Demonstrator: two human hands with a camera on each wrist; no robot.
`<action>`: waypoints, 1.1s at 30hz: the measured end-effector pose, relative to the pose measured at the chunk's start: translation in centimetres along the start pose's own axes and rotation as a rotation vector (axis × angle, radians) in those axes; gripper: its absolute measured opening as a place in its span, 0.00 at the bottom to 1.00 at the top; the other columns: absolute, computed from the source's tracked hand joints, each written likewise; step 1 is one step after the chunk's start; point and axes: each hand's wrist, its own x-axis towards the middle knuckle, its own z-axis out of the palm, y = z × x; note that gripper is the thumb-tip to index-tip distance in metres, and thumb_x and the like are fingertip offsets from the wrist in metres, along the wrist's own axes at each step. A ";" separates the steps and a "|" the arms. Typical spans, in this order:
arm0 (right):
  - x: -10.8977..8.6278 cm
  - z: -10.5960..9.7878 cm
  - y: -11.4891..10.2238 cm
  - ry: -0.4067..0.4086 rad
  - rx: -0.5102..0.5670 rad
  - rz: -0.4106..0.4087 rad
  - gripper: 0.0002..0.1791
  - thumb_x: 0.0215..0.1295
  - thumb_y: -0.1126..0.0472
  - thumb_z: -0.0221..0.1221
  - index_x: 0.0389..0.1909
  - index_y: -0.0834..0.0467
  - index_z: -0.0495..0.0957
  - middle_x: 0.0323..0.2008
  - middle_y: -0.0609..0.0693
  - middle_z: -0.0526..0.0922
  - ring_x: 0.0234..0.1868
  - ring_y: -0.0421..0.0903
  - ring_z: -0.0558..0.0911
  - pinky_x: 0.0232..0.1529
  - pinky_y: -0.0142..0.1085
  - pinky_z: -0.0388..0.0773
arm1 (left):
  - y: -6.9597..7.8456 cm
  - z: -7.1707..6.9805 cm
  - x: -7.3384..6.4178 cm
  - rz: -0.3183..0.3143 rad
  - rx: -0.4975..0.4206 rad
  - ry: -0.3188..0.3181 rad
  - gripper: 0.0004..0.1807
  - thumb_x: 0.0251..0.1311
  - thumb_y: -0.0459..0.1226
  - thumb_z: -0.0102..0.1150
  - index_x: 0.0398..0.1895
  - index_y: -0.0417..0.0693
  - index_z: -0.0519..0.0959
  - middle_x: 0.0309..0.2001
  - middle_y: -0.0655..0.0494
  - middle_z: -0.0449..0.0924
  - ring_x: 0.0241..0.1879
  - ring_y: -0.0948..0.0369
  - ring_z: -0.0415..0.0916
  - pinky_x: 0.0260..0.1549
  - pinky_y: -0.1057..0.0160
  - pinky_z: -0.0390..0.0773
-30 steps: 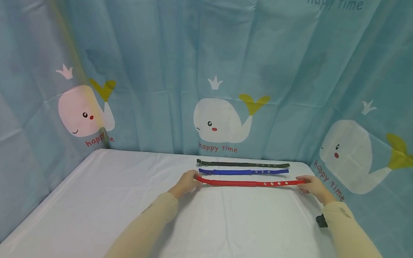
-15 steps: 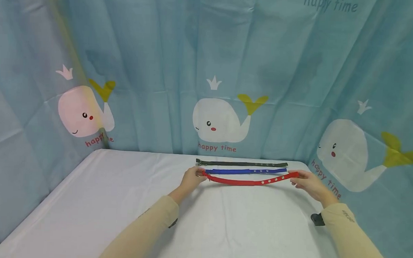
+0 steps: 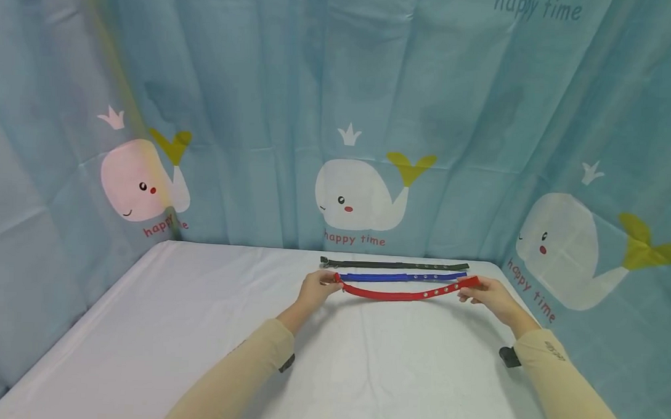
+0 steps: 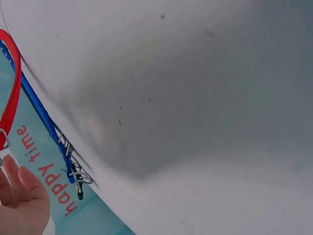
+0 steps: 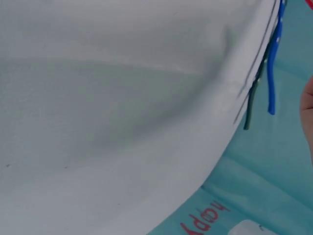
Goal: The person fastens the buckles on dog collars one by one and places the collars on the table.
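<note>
A red buckled collar with a row of metal eyelets is stretched between the two hands, sagging in the middle. The left hand pinches its buckle end; in the left wrist view a metal ring shows on the red collar by the fingertips. At the eyelet end, the right hand grips the strap between thumb and fingers; only an edge of this hand enters the right wrist view. Just behind lies a blue collar, and beyond it a dark green collar, both laid straight with buckles to the left.
The white-covered table ends close behind the green collar. A light blue curtain printed with whales hangs around the back and sides. Dark wrist-worn devices show beneath the sleeves.
Both hands have raised the red collar's ends and come closer together, so the nearly straight strap now bows downward. The blue and green collars stay in place.
</note>
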 end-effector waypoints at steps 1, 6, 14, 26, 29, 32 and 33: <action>0.0 0.1 -0.2 0.002 0.004 -0.012 0.23 0.69 0.59 0.59 0.57 0.72 0.73 0.37 0.59 0.85 0.39 0.46 0.81 0.42 0.39 0.78 | 0.1 0.0 -0.1 -0.005 -0.010 0.009 0.15 0.60 0.33 0.65 0.48 0.35 0.80 0.45 0.45 0.82 0.47 0.49 0.76 0.44 0.54 0.79; -0.4 0.6 -1.6 -0.016 0.026 -0.074 0.19 0.69 0.61 0.58 0.51 0.74 0.74 0.36 0.59 0.85 0.36 0.43 0.82 0.42 0.37 0.79 | 0.3 -0.2 -0.4 -0.034 -0.053 0.033 0.18 0.60 0.36 0.66 0.51 0.38 0.79 0.49 0.45 0.80 0.47 0.50 0.76 0.44 0.54 0.79; -1.0 1.1 -3.7 0.005 0.032 -0.128 0.21 0.69 0.63 0.58 0.55 0.75 0.73 0.37 0.57 0.83 0.37 0.44 0.79 0.40 0.34 0.78 | 0.4 -1.3 -1.5 -0.001 -0.159 0.011 0.18 0.61 0.33 0.63 0.53 0.34 0.78 0.48 0.43 0.81 0.44 0.50 0.81 0.49 0.52 0.78; -2.2 3.3 -6.2 0.037 0.178 -0.151 0.21 0.71 0.56 0.57 0.52 0.71 0.74 0.39 0.48 0.84 0.39 0.44 0.80 0.41 0.37 0.78 | 0.9 -3.1 -2.9 -0.038 -0.199 0.077 0.18 0.61 0.35 0.64 0.52 0.36 0.78 0.48 0.44 0.81 0.41 0.54 0.82 0.49 0.52 0.77; -2.5 3.8 -6.8 0.025 0.299 -0.146 0.19 0.72 0.57 0.56 0.51 0.70 0.71 0.38 0.43 0.85 0.37 0.43 0.82 0.40 0.33 0.79 | 1.1 -3.4 -3.3 -0.032 -0.207 0.073 0.17 0.62 0.35 0.64 0.52 0.36 0.78 0.48 0.44 0.81 0.39 0.55 0.82 0.48 0.51 0.77; -2.7 4.5 -7.4 0.013 0.410 -0.139 0.14 0.71 0.60 0.56 0.49 0.66 0.72 0.38 0.43 0.85 0.35 0.42 0.83 0.41 0.33 0.80 | 1.2 -3.6 -3.8 -0.035 -0.226 0.078 0.17 0.62 0.36 0.64 0.51 0.37 0.78 0.47 0.46 0.82 0.37 0.56 0.81 0.48 0.49 0.77; -2.8 4.7 -7.6 0.009 0.451 -0.134 0.12 0.71 0.61 0.57 0.49 0.64 0.72 0.38 0.43 0.85 0.34 0.41 0.83 0.42 0.33 0.80 | 1.3 -3.6 -4.0 -0.038 -0.229 0.086 0.16 0.61 0.36 0.64 0.50 0.37 0.79 0.46 0.46 0.82 0.37 0.56 0.81 0.48 0.48 0.77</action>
